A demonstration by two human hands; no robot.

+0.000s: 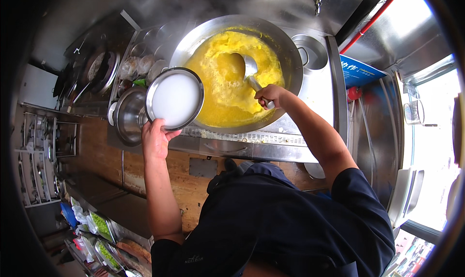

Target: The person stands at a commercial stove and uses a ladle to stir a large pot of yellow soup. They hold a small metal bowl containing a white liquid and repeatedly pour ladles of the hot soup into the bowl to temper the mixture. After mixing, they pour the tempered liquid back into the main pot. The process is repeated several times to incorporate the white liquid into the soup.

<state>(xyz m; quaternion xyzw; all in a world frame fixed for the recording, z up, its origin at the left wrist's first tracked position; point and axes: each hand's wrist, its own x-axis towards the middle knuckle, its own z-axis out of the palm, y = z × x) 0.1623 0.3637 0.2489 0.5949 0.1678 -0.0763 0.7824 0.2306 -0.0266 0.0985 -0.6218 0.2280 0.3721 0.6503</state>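
A large steel wok [290, 84] on the stove holds a foamy yellow soup [221, 73], with steam rising at its left. My right hand [270, 96] grips the handle of a metal ladle [250, 64], whose bowl rests at the surface of the soup. In my left hand [157, 137] is a round steel bowl [201, 88] of milky white liquid [176, 99]. It is held over the wok's left edge, with my thumb on the near rim. The bowl looks about level, and no liquid is seen running from it.
A wide steel basin [125, 122] stands left of the bowl, near bagged items [136, 68]. An empty steel pot [316, 53] sits right of the wok, below a tap [316, 2]. Another pan [103, 70] is far left. A perforated drain strip [247, 136] edges the stove.
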